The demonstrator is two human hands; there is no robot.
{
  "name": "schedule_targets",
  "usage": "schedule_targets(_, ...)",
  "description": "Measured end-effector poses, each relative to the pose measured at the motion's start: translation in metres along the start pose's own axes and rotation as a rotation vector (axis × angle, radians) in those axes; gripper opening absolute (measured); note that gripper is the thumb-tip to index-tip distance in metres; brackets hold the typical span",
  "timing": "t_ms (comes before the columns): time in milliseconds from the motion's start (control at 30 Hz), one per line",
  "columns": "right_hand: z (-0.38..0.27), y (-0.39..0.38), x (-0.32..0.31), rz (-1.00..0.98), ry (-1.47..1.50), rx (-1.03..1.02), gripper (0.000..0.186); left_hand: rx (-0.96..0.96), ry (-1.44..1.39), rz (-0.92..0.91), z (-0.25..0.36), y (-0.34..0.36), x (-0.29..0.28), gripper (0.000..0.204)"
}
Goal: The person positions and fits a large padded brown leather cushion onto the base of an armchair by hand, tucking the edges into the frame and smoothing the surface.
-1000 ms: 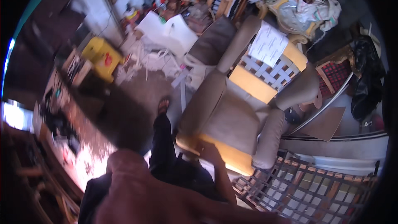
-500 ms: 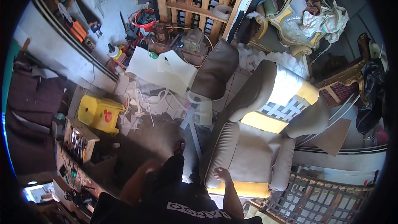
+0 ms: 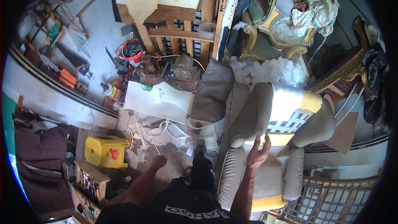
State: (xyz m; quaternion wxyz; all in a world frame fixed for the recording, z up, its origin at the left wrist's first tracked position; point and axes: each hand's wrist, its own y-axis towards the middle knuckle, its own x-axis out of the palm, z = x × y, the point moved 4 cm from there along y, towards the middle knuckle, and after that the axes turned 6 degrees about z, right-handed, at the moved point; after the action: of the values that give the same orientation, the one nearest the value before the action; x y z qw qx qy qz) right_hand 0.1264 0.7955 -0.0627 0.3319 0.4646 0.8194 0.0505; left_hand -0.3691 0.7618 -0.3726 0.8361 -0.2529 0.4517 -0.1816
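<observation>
Above grey armchair (image 3: 273, 176), right grip (image 3: 257, 156) spread wide; left grip (image 3: 158, 162) opening unclear.

Five o'clock: right hand (image 3: 258, 154), hiding part of the armchair (image 3: 271, 170). Seven: left hand (image 3: 159, 161), inner side hidden from me. Eight: tools (image 3: 89, 183), too small for me to name. Four: lattice frame (image 3: 327, 199), cut by the lower edge.

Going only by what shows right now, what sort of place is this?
Probably an upholstery workshop: the armchair has crisscross webbing bared in its back, and fluffy white stuffing is heaped beyond it.
</observation>
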Motion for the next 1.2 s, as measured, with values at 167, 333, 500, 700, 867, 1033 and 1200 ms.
schedule_targets(167, -0.010, 0.074, 0.070, -0.005, -0.421, -0.216, 0.067, -0.077, -0.482, 0.012, 0.203, 0.192, -0.065, 0.021)
schedule_targets(333, -0.017, 0.074, 0.103, -0.102, -0.599, -0.186, 0.066, 0.119, -1.010, -0.261, 0.284, 0.408, -0.083, 0.015)
schedule_targets(500, -0.016, 0.091, 0.104, -0.116, -0.752, -0.121, 0.066, 0.152, -0.351, 0.005, 0.373, 0.643, -0.078, 0.036)
schedule_targets(700, -0.002, 0.111, 0.125, -0.172, -0.722, -0.119, 0.064, 0.726, -0.555, 0.582, 0.454, 0.735, -0.091, 0.056)
schedule_targets(867, -0.005, 0.099, 0.125, -0.193, -0.663, -0.112, 0.064, 0.589, 0.279, 0.236, 0.425, 0.612, -0.034, 0.052)
schedule_targets(1033, 0.000, 0.076, 0.097, -0.065, -0.697, -0.129, 0.059, 0.456, -0.220, 0.124, 0.393, 0.356, -0.068, 0.022)
schedule_targets(1200, -0.017, 0.076, 0.091, -0.035, -0.652, -0.148, 0.062, 0.289, -0.356, 0.166, 0.327, 0.209, -0.172, 0.013)
